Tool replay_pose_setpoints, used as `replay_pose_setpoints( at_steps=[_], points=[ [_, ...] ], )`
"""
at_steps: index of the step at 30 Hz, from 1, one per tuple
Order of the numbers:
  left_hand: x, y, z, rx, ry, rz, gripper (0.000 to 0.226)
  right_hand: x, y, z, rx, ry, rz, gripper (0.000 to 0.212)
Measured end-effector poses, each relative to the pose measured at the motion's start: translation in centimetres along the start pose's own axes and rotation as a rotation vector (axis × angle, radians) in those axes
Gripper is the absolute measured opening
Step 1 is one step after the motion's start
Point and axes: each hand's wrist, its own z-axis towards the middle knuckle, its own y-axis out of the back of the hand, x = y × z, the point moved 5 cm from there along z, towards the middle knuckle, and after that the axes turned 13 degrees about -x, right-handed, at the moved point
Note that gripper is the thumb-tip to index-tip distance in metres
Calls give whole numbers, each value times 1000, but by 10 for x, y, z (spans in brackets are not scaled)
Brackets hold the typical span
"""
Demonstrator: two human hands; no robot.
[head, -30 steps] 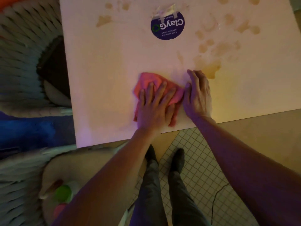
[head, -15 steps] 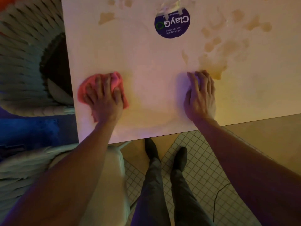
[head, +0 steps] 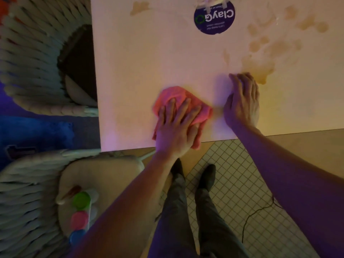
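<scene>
— Left hand (head: 176, 125) is pressing flat on the pink cloth (head: 175, 94), its fingers lying straight and spread rather than curling round the fabric.

— And where is that cloth sitting?

— It is lying bunched on the white worktop (head: 149, 53), close to the near edge, with its lower corner reaching that edge beside the wrist.

— What is the right hand (head: 242, 107) doing?

— It is resting palm down on the bare worktop just beside the cloth, with a narrow strip of surface showing between them. Its fingers are lying straight and close together, holding nothing.

— Is anything lying near those fingers?

— Their tips are sitting right at the lower edge of a brownish stain (head: 260, 69), and more blotches of the same colour are spreading toward the far right corner.

— Anything else on the worktop?

— A round purple sticker (head: 214, 17) reading ClayGo, upside down from this view, is sitting on the far side.

— And around it?

— The person is standing at the near edge, dark shoes (head: 207, 175) pointing toward it on the tiled floor (head: 232, 174), where a thin cable (head: 256, 215) is trailing to the right. On the left, a woven chair's cushion (head: 104, 170) is carrying a green lid (head: 81, 200), a pink lid (head: 79, 219) and a blue lid (head: 77, 236) in a row.
</scene>
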Motion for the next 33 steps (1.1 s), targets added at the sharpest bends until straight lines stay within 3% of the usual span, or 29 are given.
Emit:
replay_pose_setpoints(
  at_steps=[6,9,13,15,19,22,26,33],
  points=[
    [115,26,-66,21,137,106,50,2,-1,1,2,1,-36,57],
    [130,26,-66,55,233,150,53,2,-4,1,17,20,-81,56],
    [90,14,-44,15,471,146,56,2,-7,1,48,28,-117,57],
    [55,4,-25,4,510,123,58,2,-7,1,50,20,-119,57],
    [-28,-10,8,-31,370,38,59,3,-6,2,50,24,-113,58],
    [-49,-11,3,-9,177,-10,55,1,-4,1,42,20,-107,57],
    [-2,1,-26,37,72,23,50,1,-4,0,36,13,-88,56],
    [119,18,-76,55,490,89,56,1,-4,1,66,14,-102,57]
  ],
)
